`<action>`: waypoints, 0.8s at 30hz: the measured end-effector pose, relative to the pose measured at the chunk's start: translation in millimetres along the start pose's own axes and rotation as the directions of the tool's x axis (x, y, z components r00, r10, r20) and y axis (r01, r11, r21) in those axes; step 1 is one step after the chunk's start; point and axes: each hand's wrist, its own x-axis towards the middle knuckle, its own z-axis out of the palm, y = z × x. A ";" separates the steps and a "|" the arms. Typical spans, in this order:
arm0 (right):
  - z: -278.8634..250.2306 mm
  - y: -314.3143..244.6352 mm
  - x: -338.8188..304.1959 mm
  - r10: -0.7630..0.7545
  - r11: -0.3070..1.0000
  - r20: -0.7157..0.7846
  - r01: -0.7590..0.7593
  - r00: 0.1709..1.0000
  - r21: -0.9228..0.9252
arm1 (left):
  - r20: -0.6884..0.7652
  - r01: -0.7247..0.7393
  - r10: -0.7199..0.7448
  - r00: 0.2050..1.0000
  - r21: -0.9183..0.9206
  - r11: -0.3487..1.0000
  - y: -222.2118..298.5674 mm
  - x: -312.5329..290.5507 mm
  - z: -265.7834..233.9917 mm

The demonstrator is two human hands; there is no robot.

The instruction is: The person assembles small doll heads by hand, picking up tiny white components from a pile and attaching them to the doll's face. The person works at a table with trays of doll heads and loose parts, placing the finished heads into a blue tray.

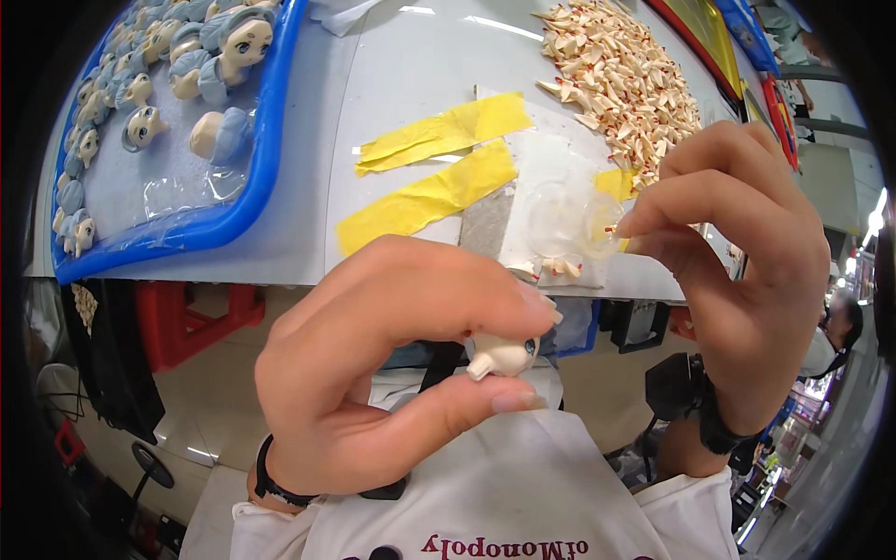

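My left hand [392,345] is closed, pinching a small cream doll head [507,356] with a painted blue eye between thumb and fingers, in front of the table edge. Over the table, the thumb and forefinger of my right hand [747,219] are pressed together at the rim of a small clear plastic cup [560,219]. A tiny red spot shows at those fingertips; what they hold is too small to name. Beside the cup, a few little cream pieces with red tips [562,268] lie on a white board [518,245].
A blue-rimmed tray [257,201] of blue-haired doll heads and busts stands at the left. A heap of red-tipped cream pieces [621,84] lies at the far right. Yellow tape strips [429,196] cross the white table [392,56]. Below its edge is a red stool [182,327].
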 end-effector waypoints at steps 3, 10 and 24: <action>3.2 -7.6 -2.7 0.053 0.998 -0.033 -0.053 0.998 -0.018 | -0.024 -0.004 0.004 1.000 -0.007 1.000 -0.7 -0.9 0.7; 2.9 -1.1 -8.7 0.136 0.989 -0.021 -0.134 0.991 0.068 | -0.039 0.036 -0.038 0.999 -0.050 0.998 2.1 -1.0 -0.9; 14.9 -3.2 -17.6 0.205 0.972 -0.132 -0.186 0.970 0.141 | -0.052 0.090 -0.095 0.994 -0.084 0.992 2.0 -3.2 -1.6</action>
